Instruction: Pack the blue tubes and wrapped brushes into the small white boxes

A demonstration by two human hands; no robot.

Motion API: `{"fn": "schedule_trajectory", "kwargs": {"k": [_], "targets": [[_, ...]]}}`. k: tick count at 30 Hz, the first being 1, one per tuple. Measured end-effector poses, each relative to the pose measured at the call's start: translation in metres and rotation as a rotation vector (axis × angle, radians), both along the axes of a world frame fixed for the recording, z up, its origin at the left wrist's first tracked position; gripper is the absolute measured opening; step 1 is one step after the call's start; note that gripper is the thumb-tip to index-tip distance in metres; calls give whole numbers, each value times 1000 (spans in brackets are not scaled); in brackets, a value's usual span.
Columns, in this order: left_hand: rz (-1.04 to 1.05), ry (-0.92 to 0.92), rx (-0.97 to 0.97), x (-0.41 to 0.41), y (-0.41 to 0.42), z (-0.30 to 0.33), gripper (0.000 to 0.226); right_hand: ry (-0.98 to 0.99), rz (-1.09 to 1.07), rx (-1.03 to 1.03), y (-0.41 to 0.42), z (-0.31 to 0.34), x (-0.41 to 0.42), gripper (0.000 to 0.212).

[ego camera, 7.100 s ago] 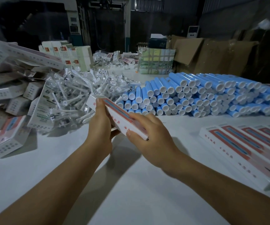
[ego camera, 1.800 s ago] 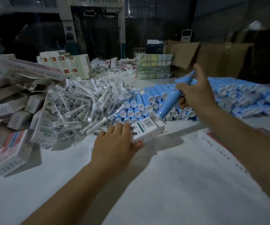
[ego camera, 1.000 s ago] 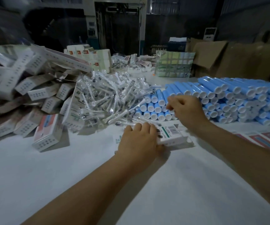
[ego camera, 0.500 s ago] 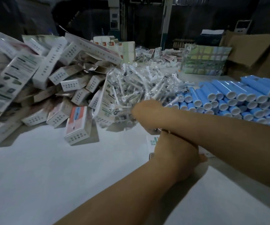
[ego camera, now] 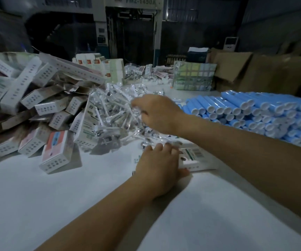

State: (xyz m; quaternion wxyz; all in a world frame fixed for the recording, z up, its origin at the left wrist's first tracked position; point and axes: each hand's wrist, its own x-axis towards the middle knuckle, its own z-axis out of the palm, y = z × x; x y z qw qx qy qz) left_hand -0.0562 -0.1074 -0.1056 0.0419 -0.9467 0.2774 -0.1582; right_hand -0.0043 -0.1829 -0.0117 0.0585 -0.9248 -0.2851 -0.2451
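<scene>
The left hand (ego camera: 157,164) presses flat, fingers spread, on a small white box (ego camera: 191,157) lying on the table (ego camera: 73,205). The right hand (ego camera: 157,115), fingers curled, reaches into the wrapped brushes (ego camera: 113,113); grasp cannot be determined. The blue tubes (ego camera: 254,113) lie stacked to the right.

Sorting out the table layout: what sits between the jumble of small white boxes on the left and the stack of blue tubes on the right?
In the head view, the pile of wrapped brushes lies between them, with the right hand reaching into it.

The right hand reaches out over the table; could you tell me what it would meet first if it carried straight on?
Most likely the heap of wrapped brushes; the right hand is already at its edge.
</scene>
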Motion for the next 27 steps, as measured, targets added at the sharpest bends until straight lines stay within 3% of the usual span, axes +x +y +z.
{"fn": "schedule_trajectory", "kwargs": {"k": [2, 5, 7, 11, 13, 19, 23, 27], "targets": [[-66, 1, -79, 0, -1, -1, 63, -89, -7, 440, -41, 13, -13, 21], [-45, -39, -103, 2, -3, -1, 61, -42, -149, 1141, -102, 4, -36, 17], [-14, -32, -132, 4, -4, 1, 60, -23, -289, 1434, -130, -23, -52, 20], [33, -44, -145, 4, -6, 2, 63, 40, -457, 1579, -146, -68, -60, 21], [40, -69, -165, 3, -8, 3, 68, 50, -477, 1552, -142, -72, -55, 20], [37, -117, -161, 2, -16, 1, 74, 143, -357, 1465, -115, -84, -55, 15], [29, -120, -172, 3, -19, -1, 73, 189, -358, 1339, -107, -88, -61, 28], [45, -128, -189, 3, -18, 0, 72, 282, -269, 1412, -103, -82, -70, 34]]}}
